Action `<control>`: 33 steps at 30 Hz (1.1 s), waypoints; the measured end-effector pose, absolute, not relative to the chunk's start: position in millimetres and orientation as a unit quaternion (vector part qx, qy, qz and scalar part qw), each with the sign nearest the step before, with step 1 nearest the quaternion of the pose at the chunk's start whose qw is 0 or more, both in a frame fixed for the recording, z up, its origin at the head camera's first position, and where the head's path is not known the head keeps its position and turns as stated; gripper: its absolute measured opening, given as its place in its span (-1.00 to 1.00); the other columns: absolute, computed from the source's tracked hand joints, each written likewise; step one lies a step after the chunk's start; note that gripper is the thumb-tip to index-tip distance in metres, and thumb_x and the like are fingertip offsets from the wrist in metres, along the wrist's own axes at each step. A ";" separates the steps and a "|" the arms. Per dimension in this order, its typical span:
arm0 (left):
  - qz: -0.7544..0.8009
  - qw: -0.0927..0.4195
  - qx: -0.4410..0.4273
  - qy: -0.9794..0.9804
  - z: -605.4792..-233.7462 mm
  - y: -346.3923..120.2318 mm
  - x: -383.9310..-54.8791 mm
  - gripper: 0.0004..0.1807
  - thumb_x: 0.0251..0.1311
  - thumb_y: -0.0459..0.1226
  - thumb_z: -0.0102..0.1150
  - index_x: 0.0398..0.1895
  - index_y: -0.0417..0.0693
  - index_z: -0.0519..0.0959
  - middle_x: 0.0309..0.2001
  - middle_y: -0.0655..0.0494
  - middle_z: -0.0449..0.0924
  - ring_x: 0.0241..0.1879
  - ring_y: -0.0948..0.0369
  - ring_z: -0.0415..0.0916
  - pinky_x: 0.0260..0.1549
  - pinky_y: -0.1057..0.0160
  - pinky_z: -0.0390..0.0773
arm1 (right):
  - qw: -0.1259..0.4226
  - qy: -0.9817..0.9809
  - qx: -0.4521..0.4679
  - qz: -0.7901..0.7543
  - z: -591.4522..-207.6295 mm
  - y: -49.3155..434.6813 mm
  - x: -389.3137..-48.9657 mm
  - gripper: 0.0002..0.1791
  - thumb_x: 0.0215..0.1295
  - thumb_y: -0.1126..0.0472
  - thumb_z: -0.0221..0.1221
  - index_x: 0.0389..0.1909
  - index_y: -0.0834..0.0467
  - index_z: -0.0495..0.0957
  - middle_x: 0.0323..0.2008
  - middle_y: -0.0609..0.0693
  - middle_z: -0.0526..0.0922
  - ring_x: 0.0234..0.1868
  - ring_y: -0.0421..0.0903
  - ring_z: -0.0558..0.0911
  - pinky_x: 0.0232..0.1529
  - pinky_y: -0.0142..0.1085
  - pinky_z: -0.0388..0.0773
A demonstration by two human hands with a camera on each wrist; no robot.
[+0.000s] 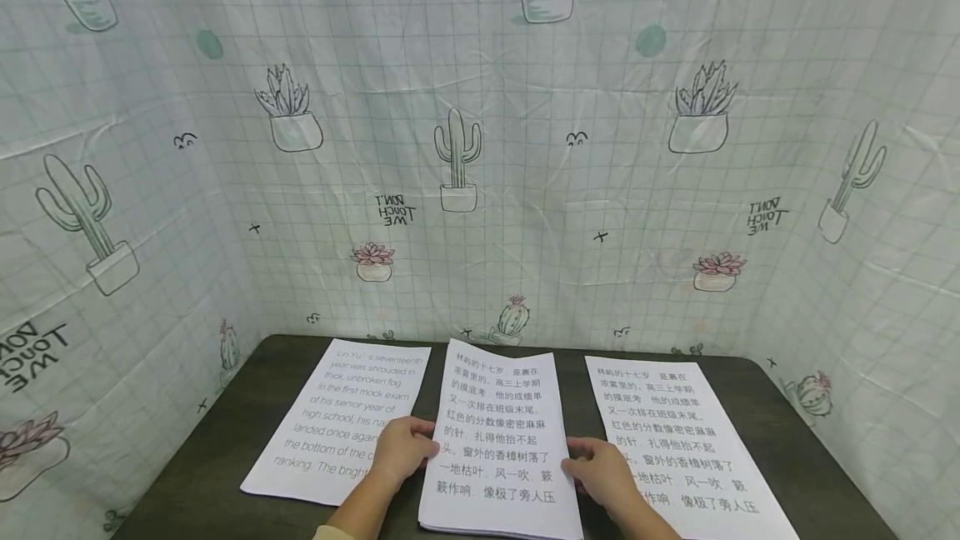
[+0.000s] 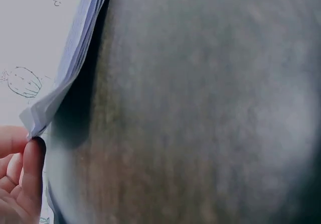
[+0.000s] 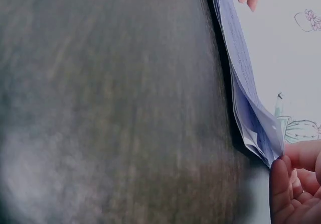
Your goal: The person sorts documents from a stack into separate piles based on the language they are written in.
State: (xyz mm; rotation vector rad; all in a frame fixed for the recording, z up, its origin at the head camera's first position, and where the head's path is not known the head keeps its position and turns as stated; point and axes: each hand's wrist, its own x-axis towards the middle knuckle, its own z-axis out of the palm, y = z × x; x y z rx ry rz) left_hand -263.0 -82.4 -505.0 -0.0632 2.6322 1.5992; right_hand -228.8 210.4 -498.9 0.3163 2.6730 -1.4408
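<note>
A stack of printed paper sheets with large Chinese text lies in the middle, between both hands. My left hand pinches its left edge between thumb and fingers, and my right hand does the same on the right edge. In the left wrist view the sheets bend up slightly where the thumb and finger hold them. Several sheet edges fan apart near the pinched side in the right wrist view. How much of the stack rests on the table cannot be told.
A page with English text lies to the left, partly behind my left hand. To the right is another Chinese-text page, partly covered by my right hand. All are over a dark wooden table. A cactus-print cloth hangs around the table.
</note>
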 end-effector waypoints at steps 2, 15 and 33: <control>0.514 0.020 -0.018 0.858 -503.8 -81.9 -262.7 -0.64 -0.06 -0.44 0.32 -0.11 -0.38 0.64 -0.44 -0.01 0.71 -0.48 0.23 0.63 -0.49 0.25 0.67 | 0.039 0.875 0.101 -0.471 -498.7 210.0 -228.5 -0.48 0.10 0.33 0.26 0.11 0.44 0.50 -0.50 0.01 0.62 -0.48 -0.15 0.60 -0.39 -0.22 0.68; 0.597 0.071 -0.025 0.798 -508.0 -83.8 -262.9 -0.63 0.09 -0.39 0.23 -0.01 -0.41 0.59 -0.23 -0.07 0.68 -0.33 0.24 0.66 -0.29 0.23 0.72 | 0.039 0.868 0.114 -0.482 -498.1 212.1 -230.0 -0.48 0.14 0.30 0.24 0.12 0.44 0.49 -0.47 0.02 0.63 -0.46 -0.16 0.60 -0.35 -0.22 0.69; 0.710 0.104 -0.055 0.694 -504.9 -81.6 -267.7 -0.51 0.20 -0.33 0.20 0.19 -0.36 0.47 -0.04 -0.08 0.62 -0.21 0.24 0.62 -0.18 0.28 0.68 | 0.068 0.783 0.112 -0.608 -497.8 219.1 -234.3 -0.39 0.23 0.33 0.10 0.33 0.39 0.30 -0.20 0.11 0.72 -0.29 -0.06 0.70 -0.28 -0.17 0.67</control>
